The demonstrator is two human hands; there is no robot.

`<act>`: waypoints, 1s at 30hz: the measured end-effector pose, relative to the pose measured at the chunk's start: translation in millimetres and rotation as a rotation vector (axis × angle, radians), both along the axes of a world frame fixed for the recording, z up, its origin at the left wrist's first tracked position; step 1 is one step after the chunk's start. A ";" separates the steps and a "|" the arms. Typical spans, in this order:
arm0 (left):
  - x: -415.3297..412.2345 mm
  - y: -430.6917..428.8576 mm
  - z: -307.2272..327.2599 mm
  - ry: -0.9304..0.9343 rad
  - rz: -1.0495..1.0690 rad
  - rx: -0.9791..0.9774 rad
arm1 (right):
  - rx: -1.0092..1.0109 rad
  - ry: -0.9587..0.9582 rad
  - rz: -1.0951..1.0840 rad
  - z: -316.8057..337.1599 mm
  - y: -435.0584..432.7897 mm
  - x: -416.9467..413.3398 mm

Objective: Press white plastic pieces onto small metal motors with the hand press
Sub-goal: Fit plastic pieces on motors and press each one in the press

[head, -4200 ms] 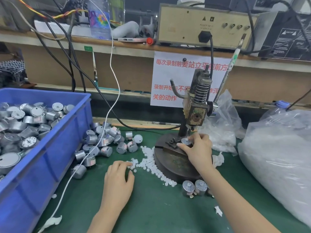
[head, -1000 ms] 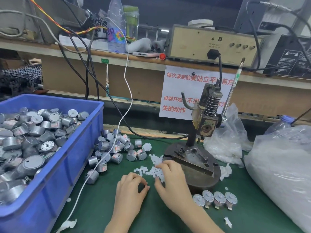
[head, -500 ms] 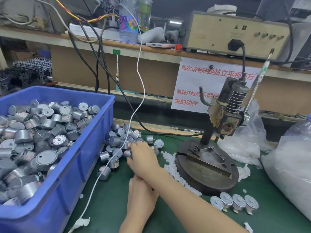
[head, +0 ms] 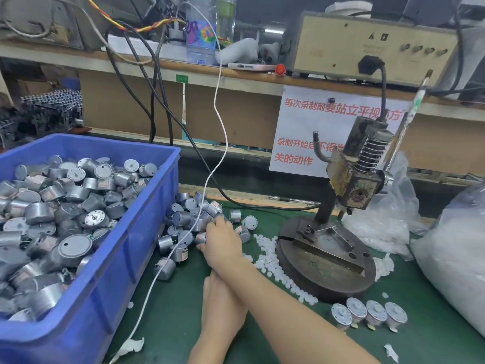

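Note:
Loose small metal motors (head: 183, 219) lie piled on the green mat beside the blue bin. My right hand (head: 221, 240) reaches across into this pile, thumb and fingers curled round one motor (head: 200, 236). My left hand (head: 223, 303) rests on the mat under my right forearm, its fingers hidden. White plastic pieces (head: 270, 261) are scattered along the left rim of the hand press base (head: 325, 269). The press head (head: 354, 185) stands raised, and the fixture below it holds nothing. Several motors with white tops (head: 367, 315) stand in a row in front of the base.
A blue bin (head: 105, 285) full of motors fills the left side. A white cable (head: 210, 179) hangs across the motor pile. Clear plastic bags (head: 459, 258) of white parts bulk up at the right. A shelf with a beige power unit (head: 375, 46) runs along the back.
My right hand left the press fixture, passed over the white pieces and crossed left into the motor pile. My left hand has come to lie under the right forearm. More finished motors stand in front.

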State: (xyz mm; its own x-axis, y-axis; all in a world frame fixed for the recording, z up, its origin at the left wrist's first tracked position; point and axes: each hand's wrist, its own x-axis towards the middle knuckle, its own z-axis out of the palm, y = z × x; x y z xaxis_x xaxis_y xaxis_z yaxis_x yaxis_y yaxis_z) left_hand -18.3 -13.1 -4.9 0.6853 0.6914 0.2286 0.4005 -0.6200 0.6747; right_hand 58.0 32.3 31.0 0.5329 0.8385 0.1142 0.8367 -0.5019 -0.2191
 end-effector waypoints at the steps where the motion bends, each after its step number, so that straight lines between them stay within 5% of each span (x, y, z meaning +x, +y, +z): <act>1: 0.2 -0.2 0.7 0.004 -0.003 0.005 | -0.006 0.000 0.006 0.6 -1.5 0.0; 7: 1.9 0.1 0.9 0.017 0.011 0.026 | 0.138 0.157 -0.046 9.1 -32.5 1.4; 17: 2.4 2.5 -7.2 -0.141 0.010 -0.070 | 0.611 0.759 -0.179 -11.7 -130.9 8.8; 23: 1.6 2.9 -5.9 -0.322 0.092 -0.205 | 0.621 0.691 -0.205 -31.1 -146.6 7.8; 30: 1.4 3.5 -5.8 -0.356 0.111 -0.230 | 0.370 0.438 -0.042 -36.5 -142.9 3.3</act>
State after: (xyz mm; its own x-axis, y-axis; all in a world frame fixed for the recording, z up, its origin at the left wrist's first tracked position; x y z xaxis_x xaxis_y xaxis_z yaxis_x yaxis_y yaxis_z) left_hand -16.9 -9.6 -10.7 0.5101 0.8171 0.2686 0.1742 -0.4039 0.8981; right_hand 61.3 -110.6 -5.5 0.6282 0.7620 0.1570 0.6098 -0.3568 -0.7077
